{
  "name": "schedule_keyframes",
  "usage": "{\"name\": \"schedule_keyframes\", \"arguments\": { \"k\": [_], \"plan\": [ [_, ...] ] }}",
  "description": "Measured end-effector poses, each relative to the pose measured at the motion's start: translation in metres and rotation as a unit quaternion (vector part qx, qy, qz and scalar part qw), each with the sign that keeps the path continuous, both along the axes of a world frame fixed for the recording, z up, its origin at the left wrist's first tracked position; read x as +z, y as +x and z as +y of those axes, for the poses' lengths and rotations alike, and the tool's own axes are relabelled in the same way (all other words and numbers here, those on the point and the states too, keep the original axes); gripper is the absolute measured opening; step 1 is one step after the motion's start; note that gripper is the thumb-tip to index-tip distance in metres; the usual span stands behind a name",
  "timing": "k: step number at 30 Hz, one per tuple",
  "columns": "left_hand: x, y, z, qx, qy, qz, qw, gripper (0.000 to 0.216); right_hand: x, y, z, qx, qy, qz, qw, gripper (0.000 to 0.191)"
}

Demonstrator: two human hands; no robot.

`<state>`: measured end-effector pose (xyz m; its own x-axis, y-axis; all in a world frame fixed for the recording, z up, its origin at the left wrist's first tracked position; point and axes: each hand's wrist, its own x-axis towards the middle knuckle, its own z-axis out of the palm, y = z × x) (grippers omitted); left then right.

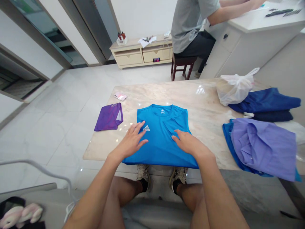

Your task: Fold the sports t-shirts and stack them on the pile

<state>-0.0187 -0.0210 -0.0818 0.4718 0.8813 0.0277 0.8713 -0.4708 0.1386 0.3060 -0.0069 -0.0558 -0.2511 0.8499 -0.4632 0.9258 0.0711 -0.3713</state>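
Observation:
A bright blue T-shirt (159, 144) lies on the marble-patterned table, front side up, with its collar at the far end. Its sleeves do not show, and its near edge reaches the table's front edge. My left hand (133, 139) is over the shirt's left part beside the white logo, fingers spread. On the right part, my right hand (187, 141) has its fingers stretched toward a crease in the cloth. Neither hand grips anything. Whether the palms press on the fabric I cannot tell.
Left of the shirt are a folded purple garment (108, 117) and a phone (120, 96). At the right lie lavender clothing (263, 143), dark blue clothing (269, 100) and a white plastic bag (235, 87). Beyond the table (186, 92), a person (188, 28) sits on a stool (182, 65).

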Motion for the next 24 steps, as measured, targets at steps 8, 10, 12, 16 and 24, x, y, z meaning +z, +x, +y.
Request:
{"name": "schedule_keyframes", "arguments": {
  "k": [8, 10, 12, 16, 24],
  "plan": [
    [-0.028, 0.015, -0.001, 0.034, -0.108, 0.028, 0.993, 0.065, -0.004, -0.002, 0.001, 0.018, -0.009, -0.006, 1.0, 0.055],
    [-0.033, 0.021, 0.005, 0.022, -0.126, 0.032, 0.991, 0.065, -0.004, -0.002, 0.003, 0.015, -0.009, -0.005, 1.0, 0.056],
    [-0.036, 0.03, 0.009, 0.007, -0.144, 0.037, 0.989, 0.066, -0.005, -0.001, 0.004, 0.009, -0.01, -0.005, 1.0, 0.057],
    [-0.046, 0.046, 0.015, -0.012, -0.159, 0.032, 0.987, 0.062, -0.01, 0.004, 0.003, 0.006, -0.011, -0.013, 1.0, 0.056],
    [-0.068, 0.078, 0.021, -0.001, -0.151, -0.021, 0.988, 0.066, -0.021, 0.01, 0.006, 0.001, -0.022, -0.019, 1.0, 0.056]
  ]
}}
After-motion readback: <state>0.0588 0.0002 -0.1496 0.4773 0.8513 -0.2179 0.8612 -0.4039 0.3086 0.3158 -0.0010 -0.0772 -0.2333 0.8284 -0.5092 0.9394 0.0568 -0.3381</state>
